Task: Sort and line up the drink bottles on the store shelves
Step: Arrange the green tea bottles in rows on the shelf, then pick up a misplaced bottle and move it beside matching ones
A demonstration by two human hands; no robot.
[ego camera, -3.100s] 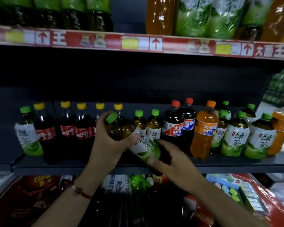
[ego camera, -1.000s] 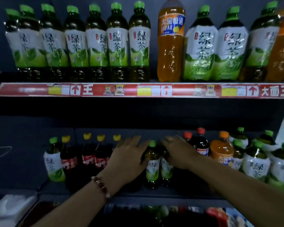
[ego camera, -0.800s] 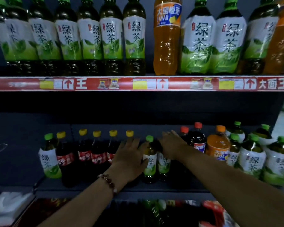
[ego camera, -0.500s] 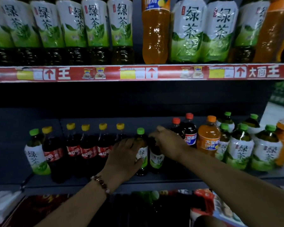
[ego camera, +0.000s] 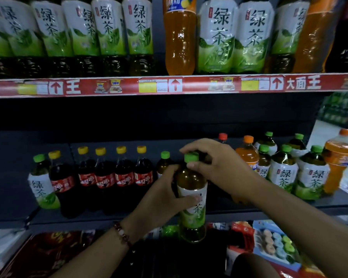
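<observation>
The left hand (ego camera: 165,199), with a bead bracelet (ego camera: 122,233) at its wrist, is gripping the label band of a green tea bottle (ego camera: 192,199), its fingers wrapped round the left side and the thumb lying across the front of the label. The right hand (ego camera: 215,163) is pinching the bottle's green cap (ego camera: 190,157), fingers curled over the top and thumb just under it. The bottle is standing upright, and its base is showing below the front edge of the lower shelf (ego camera: 18,209), so it appears to be held off the shelf, nearer than the row.

Judgement: the step in hand is setting this bottle with its own kind. Another green-capped tea (ego camera: 165,163) is standing just behind the left hand, to the right of four yellow-capped cola bottles (ego camera: 113,177); the slot in front of it looks like the natural place. One stray green tea (ego camera: 41,181) is sitting at the far left of the colas.

To do it well: keeping the bottle vertical, letting the lower hand carry the weight while the cap hand only steers, turning the label to face out, and lowering it clear of the neighbours. A cluster of green teas (ego camera: 283,173) and orange drink bottles (ego camera: 247,155) is standing to the right. Farther up, large tea bottles (ego camera: 107,31) are lining the upper shelf (ego camera: 189,85).
</observation>
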